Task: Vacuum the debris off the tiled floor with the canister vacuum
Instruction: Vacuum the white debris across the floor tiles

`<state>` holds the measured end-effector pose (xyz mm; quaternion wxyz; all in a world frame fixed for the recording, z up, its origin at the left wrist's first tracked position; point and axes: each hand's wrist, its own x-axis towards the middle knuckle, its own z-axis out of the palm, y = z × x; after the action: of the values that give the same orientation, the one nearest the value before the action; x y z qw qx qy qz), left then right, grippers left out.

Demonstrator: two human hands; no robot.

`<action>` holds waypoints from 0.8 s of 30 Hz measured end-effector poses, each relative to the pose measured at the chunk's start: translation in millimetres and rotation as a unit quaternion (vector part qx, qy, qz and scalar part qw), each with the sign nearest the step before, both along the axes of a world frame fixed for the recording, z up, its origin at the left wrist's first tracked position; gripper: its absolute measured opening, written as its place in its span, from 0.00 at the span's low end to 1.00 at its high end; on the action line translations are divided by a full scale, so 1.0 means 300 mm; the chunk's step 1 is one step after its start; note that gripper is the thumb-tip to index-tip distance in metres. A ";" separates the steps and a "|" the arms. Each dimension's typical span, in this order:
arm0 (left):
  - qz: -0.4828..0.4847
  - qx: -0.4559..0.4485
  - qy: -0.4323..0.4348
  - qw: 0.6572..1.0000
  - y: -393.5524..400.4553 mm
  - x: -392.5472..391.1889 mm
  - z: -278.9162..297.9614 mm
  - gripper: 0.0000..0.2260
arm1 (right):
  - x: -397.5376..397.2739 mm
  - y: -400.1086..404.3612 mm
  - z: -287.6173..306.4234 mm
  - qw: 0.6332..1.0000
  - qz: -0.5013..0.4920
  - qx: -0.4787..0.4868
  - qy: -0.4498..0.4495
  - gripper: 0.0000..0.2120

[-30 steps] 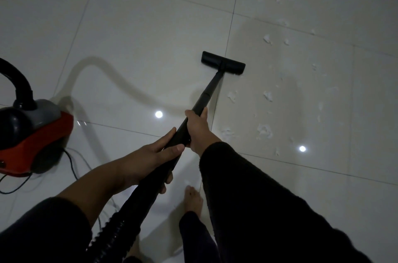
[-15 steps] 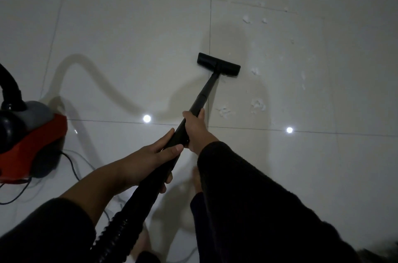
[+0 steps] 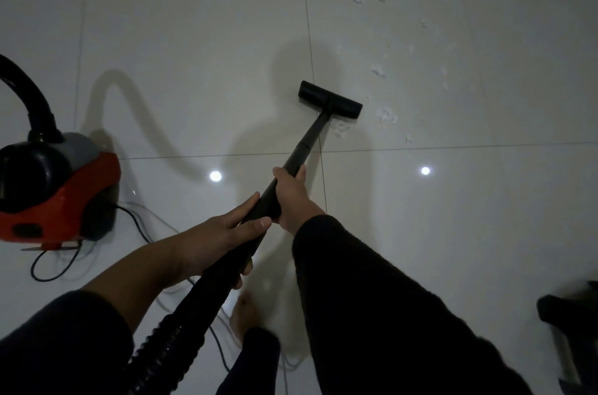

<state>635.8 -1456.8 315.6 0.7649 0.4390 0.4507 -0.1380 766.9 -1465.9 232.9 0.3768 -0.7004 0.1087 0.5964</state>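
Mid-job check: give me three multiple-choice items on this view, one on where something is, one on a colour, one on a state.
1. Where is the canister vacuum in the view?
A. At the left edge
B. At the top right
C. Behind the floor nozzle

2. What colour is the canister's lower shell?
A. Blue
B. Red
C. Yellow

3. How is the wand held?
A. By the left hand only
B. By no hand
C. By both hands

Answers: 1 A, it sits on the tiled floor at the left, its hose arching up. 2 B, the shell is red under a black and grey top. 3 C, the right hand grips further down, the left hand nearer the hose.
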 end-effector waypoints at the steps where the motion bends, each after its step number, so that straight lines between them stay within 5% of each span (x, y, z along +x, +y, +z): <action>1: -0.007 0.000 0.002 1.000 -0.011 -0.017 0.003 0.31 | -0.016 -0.017 0.001 1.000 -0.004 -0.001 0.003 0.34; 24: -0.079 -0.044 0.031 0.995 -0.204 -0.021 -0.014 0.33 | -0.025 -0.283 0.007 0.998 -0.054 -0.033 0.023 0.34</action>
<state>629.4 -1517.9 311.3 0.7560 0.4346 0.4315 -0.2309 759.5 -1550.9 235.1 0.3822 -0.6917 0.1745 0.5874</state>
